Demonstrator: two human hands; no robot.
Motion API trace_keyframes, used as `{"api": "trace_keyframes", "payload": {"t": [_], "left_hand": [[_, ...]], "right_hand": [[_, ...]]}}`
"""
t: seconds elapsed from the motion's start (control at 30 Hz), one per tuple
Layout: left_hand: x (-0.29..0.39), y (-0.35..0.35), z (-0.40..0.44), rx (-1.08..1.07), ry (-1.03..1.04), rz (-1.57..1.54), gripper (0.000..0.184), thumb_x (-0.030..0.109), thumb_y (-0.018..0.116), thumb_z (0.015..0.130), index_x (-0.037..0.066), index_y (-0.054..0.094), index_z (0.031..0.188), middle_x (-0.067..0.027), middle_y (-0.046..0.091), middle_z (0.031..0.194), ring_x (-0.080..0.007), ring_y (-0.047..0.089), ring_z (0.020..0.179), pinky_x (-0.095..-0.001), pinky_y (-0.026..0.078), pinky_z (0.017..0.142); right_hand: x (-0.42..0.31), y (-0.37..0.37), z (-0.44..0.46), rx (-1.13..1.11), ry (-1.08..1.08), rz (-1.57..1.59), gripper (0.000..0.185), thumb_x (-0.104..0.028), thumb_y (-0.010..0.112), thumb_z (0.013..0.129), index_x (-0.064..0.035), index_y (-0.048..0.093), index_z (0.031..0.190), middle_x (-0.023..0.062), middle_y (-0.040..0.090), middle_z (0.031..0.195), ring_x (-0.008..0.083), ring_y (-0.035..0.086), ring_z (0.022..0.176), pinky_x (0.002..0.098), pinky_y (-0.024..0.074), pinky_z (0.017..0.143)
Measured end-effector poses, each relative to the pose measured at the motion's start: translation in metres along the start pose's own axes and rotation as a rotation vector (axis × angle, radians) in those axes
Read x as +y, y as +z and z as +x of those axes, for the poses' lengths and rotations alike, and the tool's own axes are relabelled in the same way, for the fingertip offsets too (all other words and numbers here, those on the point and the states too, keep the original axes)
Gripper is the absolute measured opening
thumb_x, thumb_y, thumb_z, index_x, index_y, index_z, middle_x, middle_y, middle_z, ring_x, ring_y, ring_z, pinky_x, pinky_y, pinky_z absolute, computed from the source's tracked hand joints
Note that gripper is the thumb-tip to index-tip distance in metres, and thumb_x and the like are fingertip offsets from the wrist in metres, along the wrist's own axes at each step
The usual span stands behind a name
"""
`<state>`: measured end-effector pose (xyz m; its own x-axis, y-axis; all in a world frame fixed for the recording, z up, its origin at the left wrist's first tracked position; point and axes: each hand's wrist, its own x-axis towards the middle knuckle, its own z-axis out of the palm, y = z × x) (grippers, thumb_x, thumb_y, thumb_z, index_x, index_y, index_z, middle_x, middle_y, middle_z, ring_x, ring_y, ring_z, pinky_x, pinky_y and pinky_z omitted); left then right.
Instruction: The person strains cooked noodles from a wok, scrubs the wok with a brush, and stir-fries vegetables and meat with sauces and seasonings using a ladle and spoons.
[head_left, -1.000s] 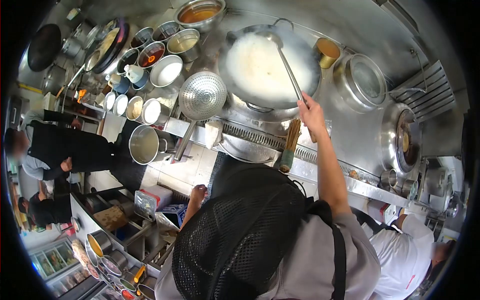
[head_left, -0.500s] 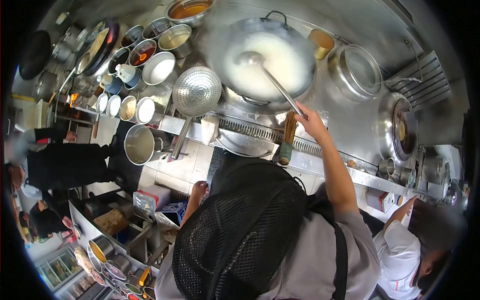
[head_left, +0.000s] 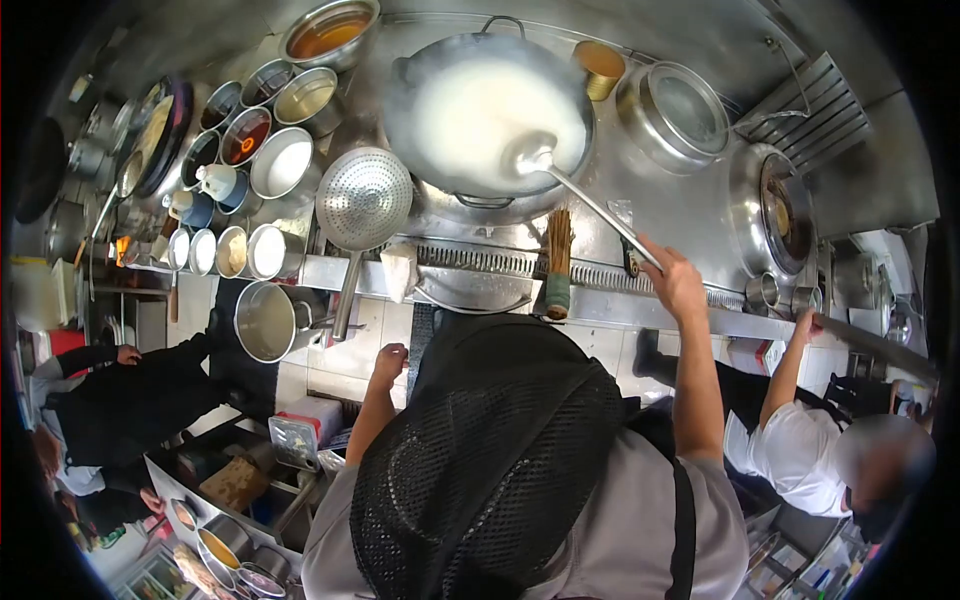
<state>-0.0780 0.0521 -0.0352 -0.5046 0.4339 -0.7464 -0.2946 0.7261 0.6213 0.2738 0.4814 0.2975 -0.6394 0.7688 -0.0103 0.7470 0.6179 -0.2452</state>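
My right hand (head_left: 677, 283) is closed round the handle end of a long metal ladle (head_left: 605, 215). The ladle's bowl rests at the lower right part of the cloudy white liquid in a large wok (head_left: 400, 130), which gives off steam. My left hand (head_left: 391, 362) hangs in front of my body below the stove edge, fingers curled; whether anything is in it is too small to tell. A perforated strainer (head_left: 364, 198) lies left of the wok with its handle over the counter edge. The bamboo brush (head_left: 558, 265) stands near the front edge, left of my right hand.
Sauce bowls, including a white-filled one (head_left: 282, 163), are at the left. An empty pot (head_left: 265, 322) hangs below them. A lidded pot (head_left: 682, 112) and another burner (head_left: 787, 215) are on the right. Co-workers in black (head_left: 140, 400) and white (head_left: 800, 450) stand at either side.
The ladle has swung from the wok's far side to its near right, and my right hand has moved right and down with it. The co-worker on the right now reaches toward the counter.
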Motion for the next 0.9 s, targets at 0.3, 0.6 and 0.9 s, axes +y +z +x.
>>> {"api": "trace_keyframes", "payload": {"t": [0.3, 0.6, 0.9], "left_hand": [[-0.006, 0.003, 0.009, -0.028, -0.017, 0.010, 0.024, 0.014, 0.065, 0.088, -0.002, 0.064, 0.106, -0.0094, 0.067, 0.077, -0.0166, 0.064, 0.062, -0.0290, 0.051, 0.056], [-0.014, 0.001, 0.002, -0.001, -0.067, -0.039, 0.022, 0.014, 0.061, 0.089, -0.001, 0.064, 0.105, -0.0105, 0.066, 0.077, -0.0173, 0.064, 0.063, -0.0294, 0.049, 0.054], [-0.025, -0.011, -0.032, 0.113, -0.101, -0.064, 0.017, 0.014, 0.061, 0.086, 0.004, 0.067, 0.099, -0.0059, 0.064, 0.073, -0.0158, 0.064, 0.060, -0.0289, 0.044, 0.047]], "right_hand": [[-0.060, -0.143, -0.026, -0.015, 0.086, -0.075, 0.045, -0.012, 0.071, 0.085, -0.0133, 0.064, 0.130, 0.0188, 0.069, 0.097, 0.0381, 0.065, 0.088, 0.0423, 0.0490, 0.085], [-0.031, -0.048, -0.005, -0.100, 0.080, -0.015, 0.047, -0.017, 0.070, 0.087, -0.0211, 0.062, 0.133, 0.0243, 0.069, 0.096, 0.0427, 0.066, 0.096, 0.0496, 0.0526, 0.082], [-0.043, 0.101, 0.069, -0.024, 0.112, 0.118, 0.053, -0.025, 0.061, 0.093, -0.0257, 0.048, 0.144, 0.0263, 0.067, 0.097, 0.0460, 0.065, 0.091, 0.0546, 0.0510, 0.081]]}}
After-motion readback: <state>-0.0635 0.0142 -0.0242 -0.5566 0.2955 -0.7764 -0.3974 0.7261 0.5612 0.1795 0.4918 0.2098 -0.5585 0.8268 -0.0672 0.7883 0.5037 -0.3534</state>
